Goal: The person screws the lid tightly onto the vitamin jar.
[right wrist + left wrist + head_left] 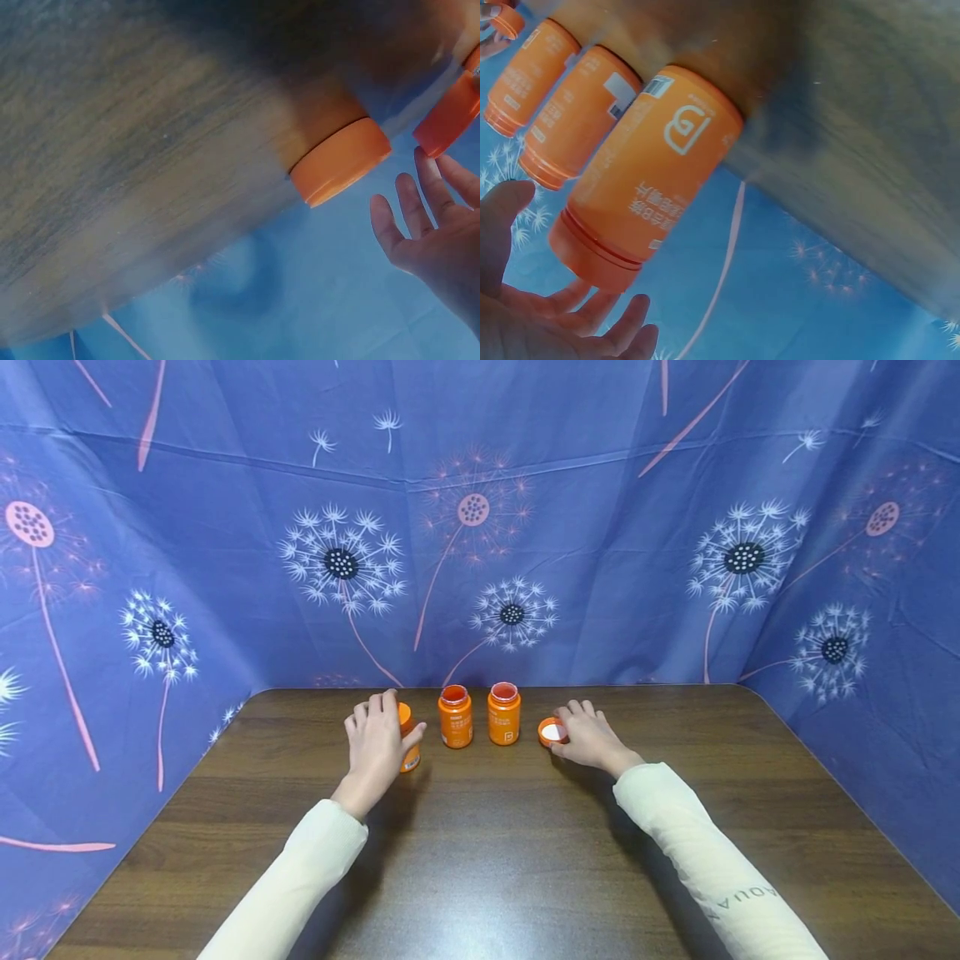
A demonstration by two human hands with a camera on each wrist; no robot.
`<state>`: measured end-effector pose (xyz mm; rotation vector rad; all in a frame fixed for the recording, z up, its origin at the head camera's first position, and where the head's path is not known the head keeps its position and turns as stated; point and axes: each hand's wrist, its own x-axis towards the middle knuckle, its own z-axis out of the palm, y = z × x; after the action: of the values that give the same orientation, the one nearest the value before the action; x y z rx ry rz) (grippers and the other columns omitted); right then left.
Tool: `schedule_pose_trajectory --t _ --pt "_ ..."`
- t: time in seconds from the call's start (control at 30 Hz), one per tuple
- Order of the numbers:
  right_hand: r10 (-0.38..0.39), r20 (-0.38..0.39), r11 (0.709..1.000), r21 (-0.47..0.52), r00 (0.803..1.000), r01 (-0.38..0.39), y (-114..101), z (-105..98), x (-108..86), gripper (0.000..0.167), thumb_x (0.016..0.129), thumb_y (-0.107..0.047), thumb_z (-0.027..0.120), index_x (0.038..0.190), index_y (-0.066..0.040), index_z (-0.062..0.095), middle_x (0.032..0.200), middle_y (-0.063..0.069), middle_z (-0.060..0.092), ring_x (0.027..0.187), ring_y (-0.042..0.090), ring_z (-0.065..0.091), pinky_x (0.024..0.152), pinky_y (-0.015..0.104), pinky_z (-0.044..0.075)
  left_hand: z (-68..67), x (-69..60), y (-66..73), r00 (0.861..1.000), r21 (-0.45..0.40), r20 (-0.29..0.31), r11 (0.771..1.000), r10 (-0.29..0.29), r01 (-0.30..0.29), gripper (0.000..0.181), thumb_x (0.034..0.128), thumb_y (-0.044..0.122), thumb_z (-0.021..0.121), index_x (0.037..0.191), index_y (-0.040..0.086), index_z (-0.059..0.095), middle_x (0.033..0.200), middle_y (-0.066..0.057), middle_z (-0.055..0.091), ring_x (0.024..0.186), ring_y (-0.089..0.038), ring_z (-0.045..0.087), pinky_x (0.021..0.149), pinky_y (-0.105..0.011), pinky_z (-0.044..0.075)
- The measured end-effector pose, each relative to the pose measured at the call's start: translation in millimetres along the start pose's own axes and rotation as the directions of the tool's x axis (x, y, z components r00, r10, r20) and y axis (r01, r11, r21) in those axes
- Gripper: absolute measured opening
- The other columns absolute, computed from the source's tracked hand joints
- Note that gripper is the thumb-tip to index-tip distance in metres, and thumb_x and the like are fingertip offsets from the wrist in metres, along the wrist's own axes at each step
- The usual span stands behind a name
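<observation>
An orange capped bottle (649, 172) stands upright at the left of the row. My left hand (375, 739) is beside its cap (596, 251), the thumb apart from it and the other fingers spread at its far side. Two uncapped orange bottles, the middle one (456, 718) and the right one (504, 714), stand to its right. My right hand (592, 742) pinches an orange bottle cap (552, 732) between thumb and fingers, its white inside facing up. In the right wrist view, another orange cap (341, 161) rests on the table near that hand; the head view hides it.
The brown wooden table (480, 852) carries everything. Behind it and at both sides hangs a blue cloth (600, 527) printed with dandelions, meeting the table's back edge close behind the bottles.
</observation>
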<state>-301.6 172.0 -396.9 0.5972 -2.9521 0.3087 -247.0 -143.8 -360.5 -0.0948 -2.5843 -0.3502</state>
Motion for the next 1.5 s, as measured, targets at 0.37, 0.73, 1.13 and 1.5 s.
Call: schedule_pose_trajectory --t 0.37,0.73,1.13,1.5 --pt "-0.027 -0.071 1.0 0.008 0.997 0.028 -2.5 -3.8 -3.2 0.054 0.072 -0.034 0.071 0.111 -0.001 0.056 0.107 0.014 0.053 0.097 0.032 0.043 0.077 0.046 0.037 8.0 9.5 14.8 0.999 0.047 0.016 0.998 0.05 -0.05 0.061 0.0774 0.042 0.069 0.116 0.0 0.047 0.109 -0.02 0.054 0.099 -0.041 0.047 0.086 -0.051 0.032" --pt "-0.043 -0.094 0.994 0.091 0.995 0.052 -11.0 -4.6 -7.7 0.056 0.071 -0.029 0.072 0.115 -0.003 0.051 0.112 0.015 0.058 0.096 0.03 0.044 0.076 0.044 0.037 19.5 18.1 27.5 0.995 0.075 0.021 0.992 0.099 -0.101 0.058 0.0772 0.041 0.069 0.114 0.001 0.049 0.104 -0.017 0.057 0.098 -0.039 0.049 0.086 -0.05 0.032" --pt "-0.043 -0.125 0.986 0.155 0.991 0.062 -18.0 -7.5 -12.1 0.052 0.073 -0.031 0.071 0.116 -0.008 0.052 0.108 0.01 0.056 0.093 0.027 0.043 0.075 0.041 0.036 25.6 28.5 35.9 0.989 0.046 0.108 0.993 0.105 -0.111 0.059 0.0782 0.043 0.068 0.117 0.003 0.049 0.107 -0.016 0.058 0.099 -0.036 0.051 0.089 -0.05 0.034" --pt "-0.056 -0.165 0.977 0.195 0.985 0.088 -19.5 -7.4 -15.1 0.052 0.074 -0.032 0.07 0.118 -0.008 0.054 0.107 0.01 0.056 0.093 0.027 0.043 0.073 0.04 0.035 33.6 32.1 39.3 0.982 0.117 0.143 0.983 0.126 -0.144 0.059 0.081 0.044 0.064 0.122 0.005 0.049 0.109 -0.015 0.059 0.1 -0.036 0.052 0.087 -0.048 0.036"
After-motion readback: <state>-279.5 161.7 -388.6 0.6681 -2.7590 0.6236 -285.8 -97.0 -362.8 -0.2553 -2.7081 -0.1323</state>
